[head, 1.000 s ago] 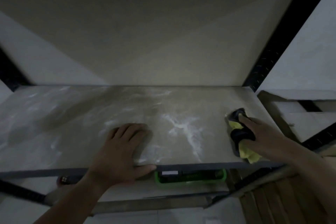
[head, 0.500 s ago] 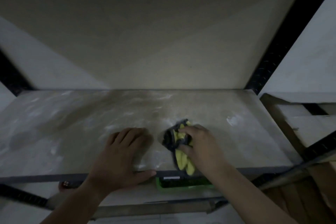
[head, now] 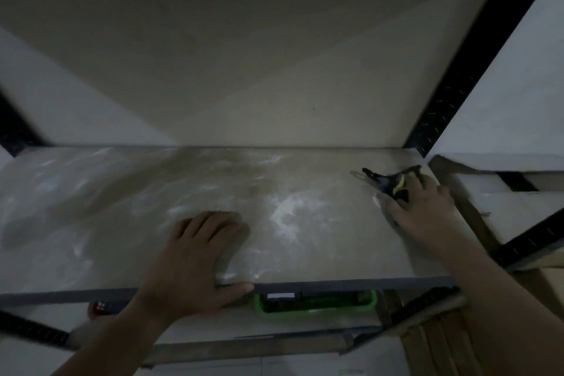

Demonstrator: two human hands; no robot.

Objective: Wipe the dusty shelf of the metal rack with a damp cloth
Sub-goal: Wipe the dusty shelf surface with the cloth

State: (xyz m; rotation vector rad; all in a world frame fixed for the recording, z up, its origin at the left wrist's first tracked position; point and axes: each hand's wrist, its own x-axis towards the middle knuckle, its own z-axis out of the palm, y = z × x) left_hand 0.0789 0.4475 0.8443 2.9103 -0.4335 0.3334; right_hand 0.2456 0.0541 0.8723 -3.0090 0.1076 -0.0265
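Observation:
The pale shelf point(head: 335, 253) of the metal rack fills the middle of the view, streaked with white dust, thickest in a patch point(head: 287, 214) near its centre. My right hand point(head: 418, 207) presses a dark grey and yellow cloth point(head: 387, 181) flat on the shelf near the back right corner; most of the cloth is under my fingers. My left hand point(head: 195, 259) rests palm down on the shelf's front part, fingers together, thumb hooked over the front edge, holding nothing.
Black perforated uprights point(head: 476, 55) frame the rack at right and left. Below the front edge sit a green tray point(head: 314, 305) and a small red object point(head: 99, 308). Cardboard and wooden pieces point(head: 457, 204) lie to the right.
My right hand has swept the cloth from the shelf's front centre out to the back right corner. A second ago it was at the front right. The left hand has stayed put.

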